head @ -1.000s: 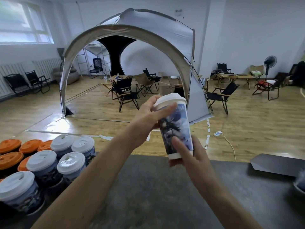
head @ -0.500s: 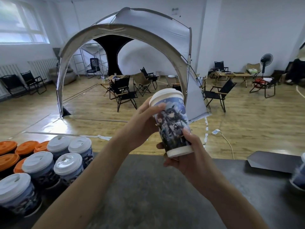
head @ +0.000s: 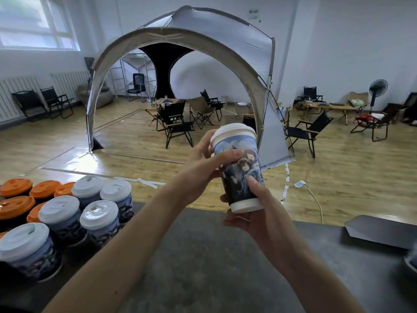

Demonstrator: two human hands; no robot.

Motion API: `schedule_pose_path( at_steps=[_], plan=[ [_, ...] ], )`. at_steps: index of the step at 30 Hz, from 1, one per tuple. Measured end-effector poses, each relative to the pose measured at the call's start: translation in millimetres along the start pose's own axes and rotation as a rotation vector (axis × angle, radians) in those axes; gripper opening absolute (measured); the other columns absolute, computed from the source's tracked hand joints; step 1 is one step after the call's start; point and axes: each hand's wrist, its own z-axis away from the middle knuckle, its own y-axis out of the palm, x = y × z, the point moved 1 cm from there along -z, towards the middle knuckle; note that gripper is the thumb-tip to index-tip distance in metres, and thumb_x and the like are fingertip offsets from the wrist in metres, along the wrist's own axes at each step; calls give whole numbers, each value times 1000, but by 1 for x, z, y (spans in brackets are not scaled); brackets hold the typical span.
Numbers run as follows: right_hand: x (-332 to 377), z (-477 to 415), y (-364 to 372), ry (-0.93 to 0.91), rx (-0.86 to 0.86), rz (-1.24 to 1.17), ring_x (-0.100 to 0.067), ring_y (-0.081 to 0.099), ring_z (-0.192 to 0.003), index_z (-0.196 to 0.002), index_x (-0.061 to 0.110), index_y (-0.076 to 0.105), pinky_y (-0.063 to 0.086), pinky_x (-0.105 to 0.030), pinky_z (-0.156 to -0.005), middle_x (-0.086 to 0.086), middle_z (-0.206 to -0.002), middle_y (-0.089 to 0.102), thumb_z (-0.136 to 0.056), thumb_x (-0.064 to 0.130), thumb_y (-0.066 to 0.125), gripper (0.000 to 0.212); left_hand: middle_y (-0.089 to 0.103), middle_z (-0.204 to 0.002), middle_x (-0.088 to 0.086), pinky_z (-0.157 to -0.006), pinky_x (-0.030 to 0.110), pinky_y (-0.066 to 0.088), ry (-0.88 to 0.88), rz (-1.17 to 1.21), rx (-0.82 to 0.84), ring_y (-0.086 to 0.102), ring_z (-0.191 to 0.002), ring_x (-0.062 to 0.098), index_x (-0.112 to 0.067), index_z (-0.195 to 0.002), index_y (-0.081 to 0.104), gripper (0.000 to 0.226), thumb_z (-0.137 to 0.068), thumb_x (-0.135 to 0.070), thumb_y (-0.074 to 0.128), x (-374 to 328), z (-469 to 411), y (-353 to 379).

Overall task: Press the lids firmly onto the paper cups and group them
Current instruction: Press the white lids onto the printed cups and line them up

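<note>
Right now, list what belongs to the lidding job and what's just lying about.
Job: printed paper cup with white lid, held by left hand and right hand; lidded cups grouped at left.
Lying about: orange-lidded containers, dark panel, tent, folding chairs, fan, power strip.

Blue figure-printed paper cup (head: 242, 175), white lid (head: 233, 131), orange lids (head: 15, 205), dark grey table (head: 203, 256)
</note>
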Motion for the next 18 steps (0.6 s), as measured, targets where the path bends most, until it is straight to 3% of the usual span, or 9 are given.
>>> schedule_pose_path(
  at_steps=[5, 8, 12, 15, 18],
  plan=[
    [3, 2, 5, 78, 122, -144, -24, 64, -70, -126, 3, 61, 60, -37, -65, -26, -100, 70, -92, 53, 54, 61, 64, -129, 23, -79, 37, 59, -33, 23, 30, 70, -106, 34, -19, -137, 52, 54, -86, -19, 73, -1, 0, 2],
    [-3, -1, -1, 10, 36, 2, -25, 67, -76, -128, 8, 60, 60, -40, -68, -23, -103, 71, -86, 51, 65, 61, 66, -124, 23, -78, 37, 60, -34, -44, -14, 71, -102, 34, -15, -134, 52, 54, -85, -21, 74, -1, -1, 2],
    [-9, -1, -3, -110, -51, 162, -21, 67, -77, -124, 12, 61, 58, -37, -65, -13, -97, 71, -80, 49, 80, 61, 70, -121, 21, -92, 45, 57, -141, 17, 31, 69, -109, 35, -6, -135, 57, 63, -93, -53, 57, -11, -5, 8],
    [-10, 1, -5, -207, -102, 300, -20, 66, -70, -121, 18, 61, 60, -41, -67, -1, -90, 72, -80, 45, 73, 51, 67, -124, 29, -105, 57, 47, -117, 6, -42, 69, -104, 37, -2, -134, 57, 64, -96, -53, 53, -11, -13, 13],
    [-10, 4, -8, -267, -176, 451, -20, 69, -67, -121, 24, 57, 60, -42, -68, 4, -91, 74, -80, 52, 78, 54, 64, -127, 30, -103, 60, 47, -101, -5, -72, 68, -109, 41, -2, -137, 52, 69, -94, -54, 59, -5, -17, 16]
  ],
)
